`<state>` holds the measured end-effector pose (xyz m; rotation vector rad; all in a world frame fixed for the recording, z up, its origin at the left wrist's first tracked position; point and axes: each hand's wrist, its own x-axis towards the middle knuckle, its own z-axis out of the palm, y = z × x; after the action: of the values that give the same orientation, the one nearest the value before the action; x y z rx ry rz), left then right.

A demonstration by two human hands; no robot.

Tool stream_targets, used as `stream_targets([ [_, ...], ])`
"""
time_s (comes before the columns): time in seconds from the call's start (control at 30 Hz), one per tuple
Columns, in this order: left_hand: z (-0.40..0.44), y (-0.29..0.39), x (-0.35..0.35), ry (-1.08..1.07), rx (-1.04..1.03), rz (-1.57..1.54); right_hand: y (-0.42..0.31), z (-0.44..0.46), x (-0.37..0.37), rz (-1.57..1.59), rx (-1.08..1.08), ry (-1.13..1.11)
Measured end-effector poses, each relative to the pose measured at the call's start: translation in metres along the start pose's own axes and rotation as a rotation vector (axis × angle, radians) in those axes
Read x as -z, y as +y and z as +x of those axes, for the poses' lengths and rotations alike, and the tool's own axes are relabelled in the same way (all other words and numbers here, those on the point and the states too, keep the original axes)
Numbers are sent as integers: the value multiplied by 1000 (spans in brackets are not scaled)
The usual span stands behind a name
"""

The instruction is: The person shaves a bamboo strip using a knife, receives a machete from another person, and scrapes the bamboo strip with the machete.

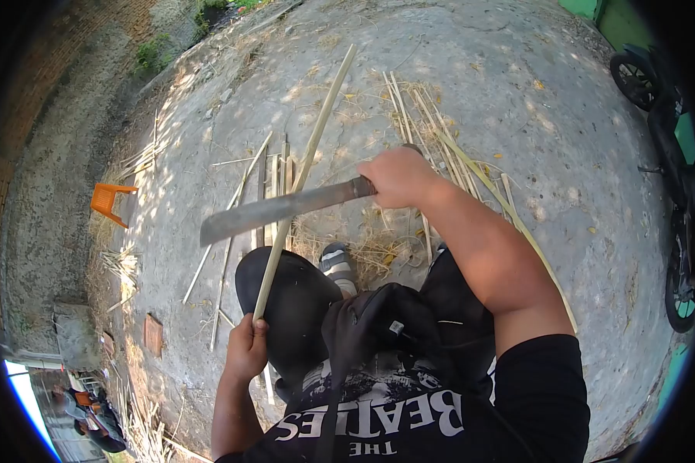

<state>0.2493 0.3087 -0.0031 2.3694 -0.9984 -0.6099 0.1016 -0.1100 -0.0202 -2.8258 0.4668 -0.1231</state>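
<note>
My left hand [247, 345], low and left of centre, grips the lower end of a long pale bamboo strip [314, 139]. The strip slants up and to the right over my knee. My right hand [399, 177] is closed round the dark handle of a machete [274, 210]. Its broad, worn blade points left and crosses the strip near the middle of the view; whether the two touch I cannot tell. Beneath the strip, more bamboo strips [243, 181] lie on the concrete. Another group of strips [440, 139] lies beyond my right hand.
An orange stool [111, 203] stands at the left. A brick [154, 335] and a pile of strips [143, 424] lie lower left. A person [96, 420] is at the far lower left. A motorcycle [668, 139] stands along the right edge. My sandalled foot [336, 265] shows between my knees.
</note>
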Motion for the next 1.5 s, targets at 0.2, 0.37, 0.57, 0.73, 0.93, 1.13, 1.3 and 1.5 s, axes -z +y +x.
stream_targets([
  [0.2,-9,6,16,-50,21,21,41,-8,7,179,-331,-37],
  [0.37,-16,-2,11,-66,47,-41,22,-10,11,387,-239,-186],
  [0.57,-13,7,-4,-66,35,-42,-46,-14,15,73,64,-242],
  [0.73,-38,-13,30,-62,93,0,18,-4,19,83,-158,-127],
  [0.93,-37,-25,35,-56,128,17,21,-8,24,114,-340,-152],
  [1.13,-30,-18,12,-66,154,-134,-41,-14,15,113,1,-249],
  [1.3,-36,-27,28,-51,109,-87,-28,-6,-1,45,141,-43],
  [1.5,-62,-35,75,-53,160,23,59,-11,14,103,-288,-58],
])
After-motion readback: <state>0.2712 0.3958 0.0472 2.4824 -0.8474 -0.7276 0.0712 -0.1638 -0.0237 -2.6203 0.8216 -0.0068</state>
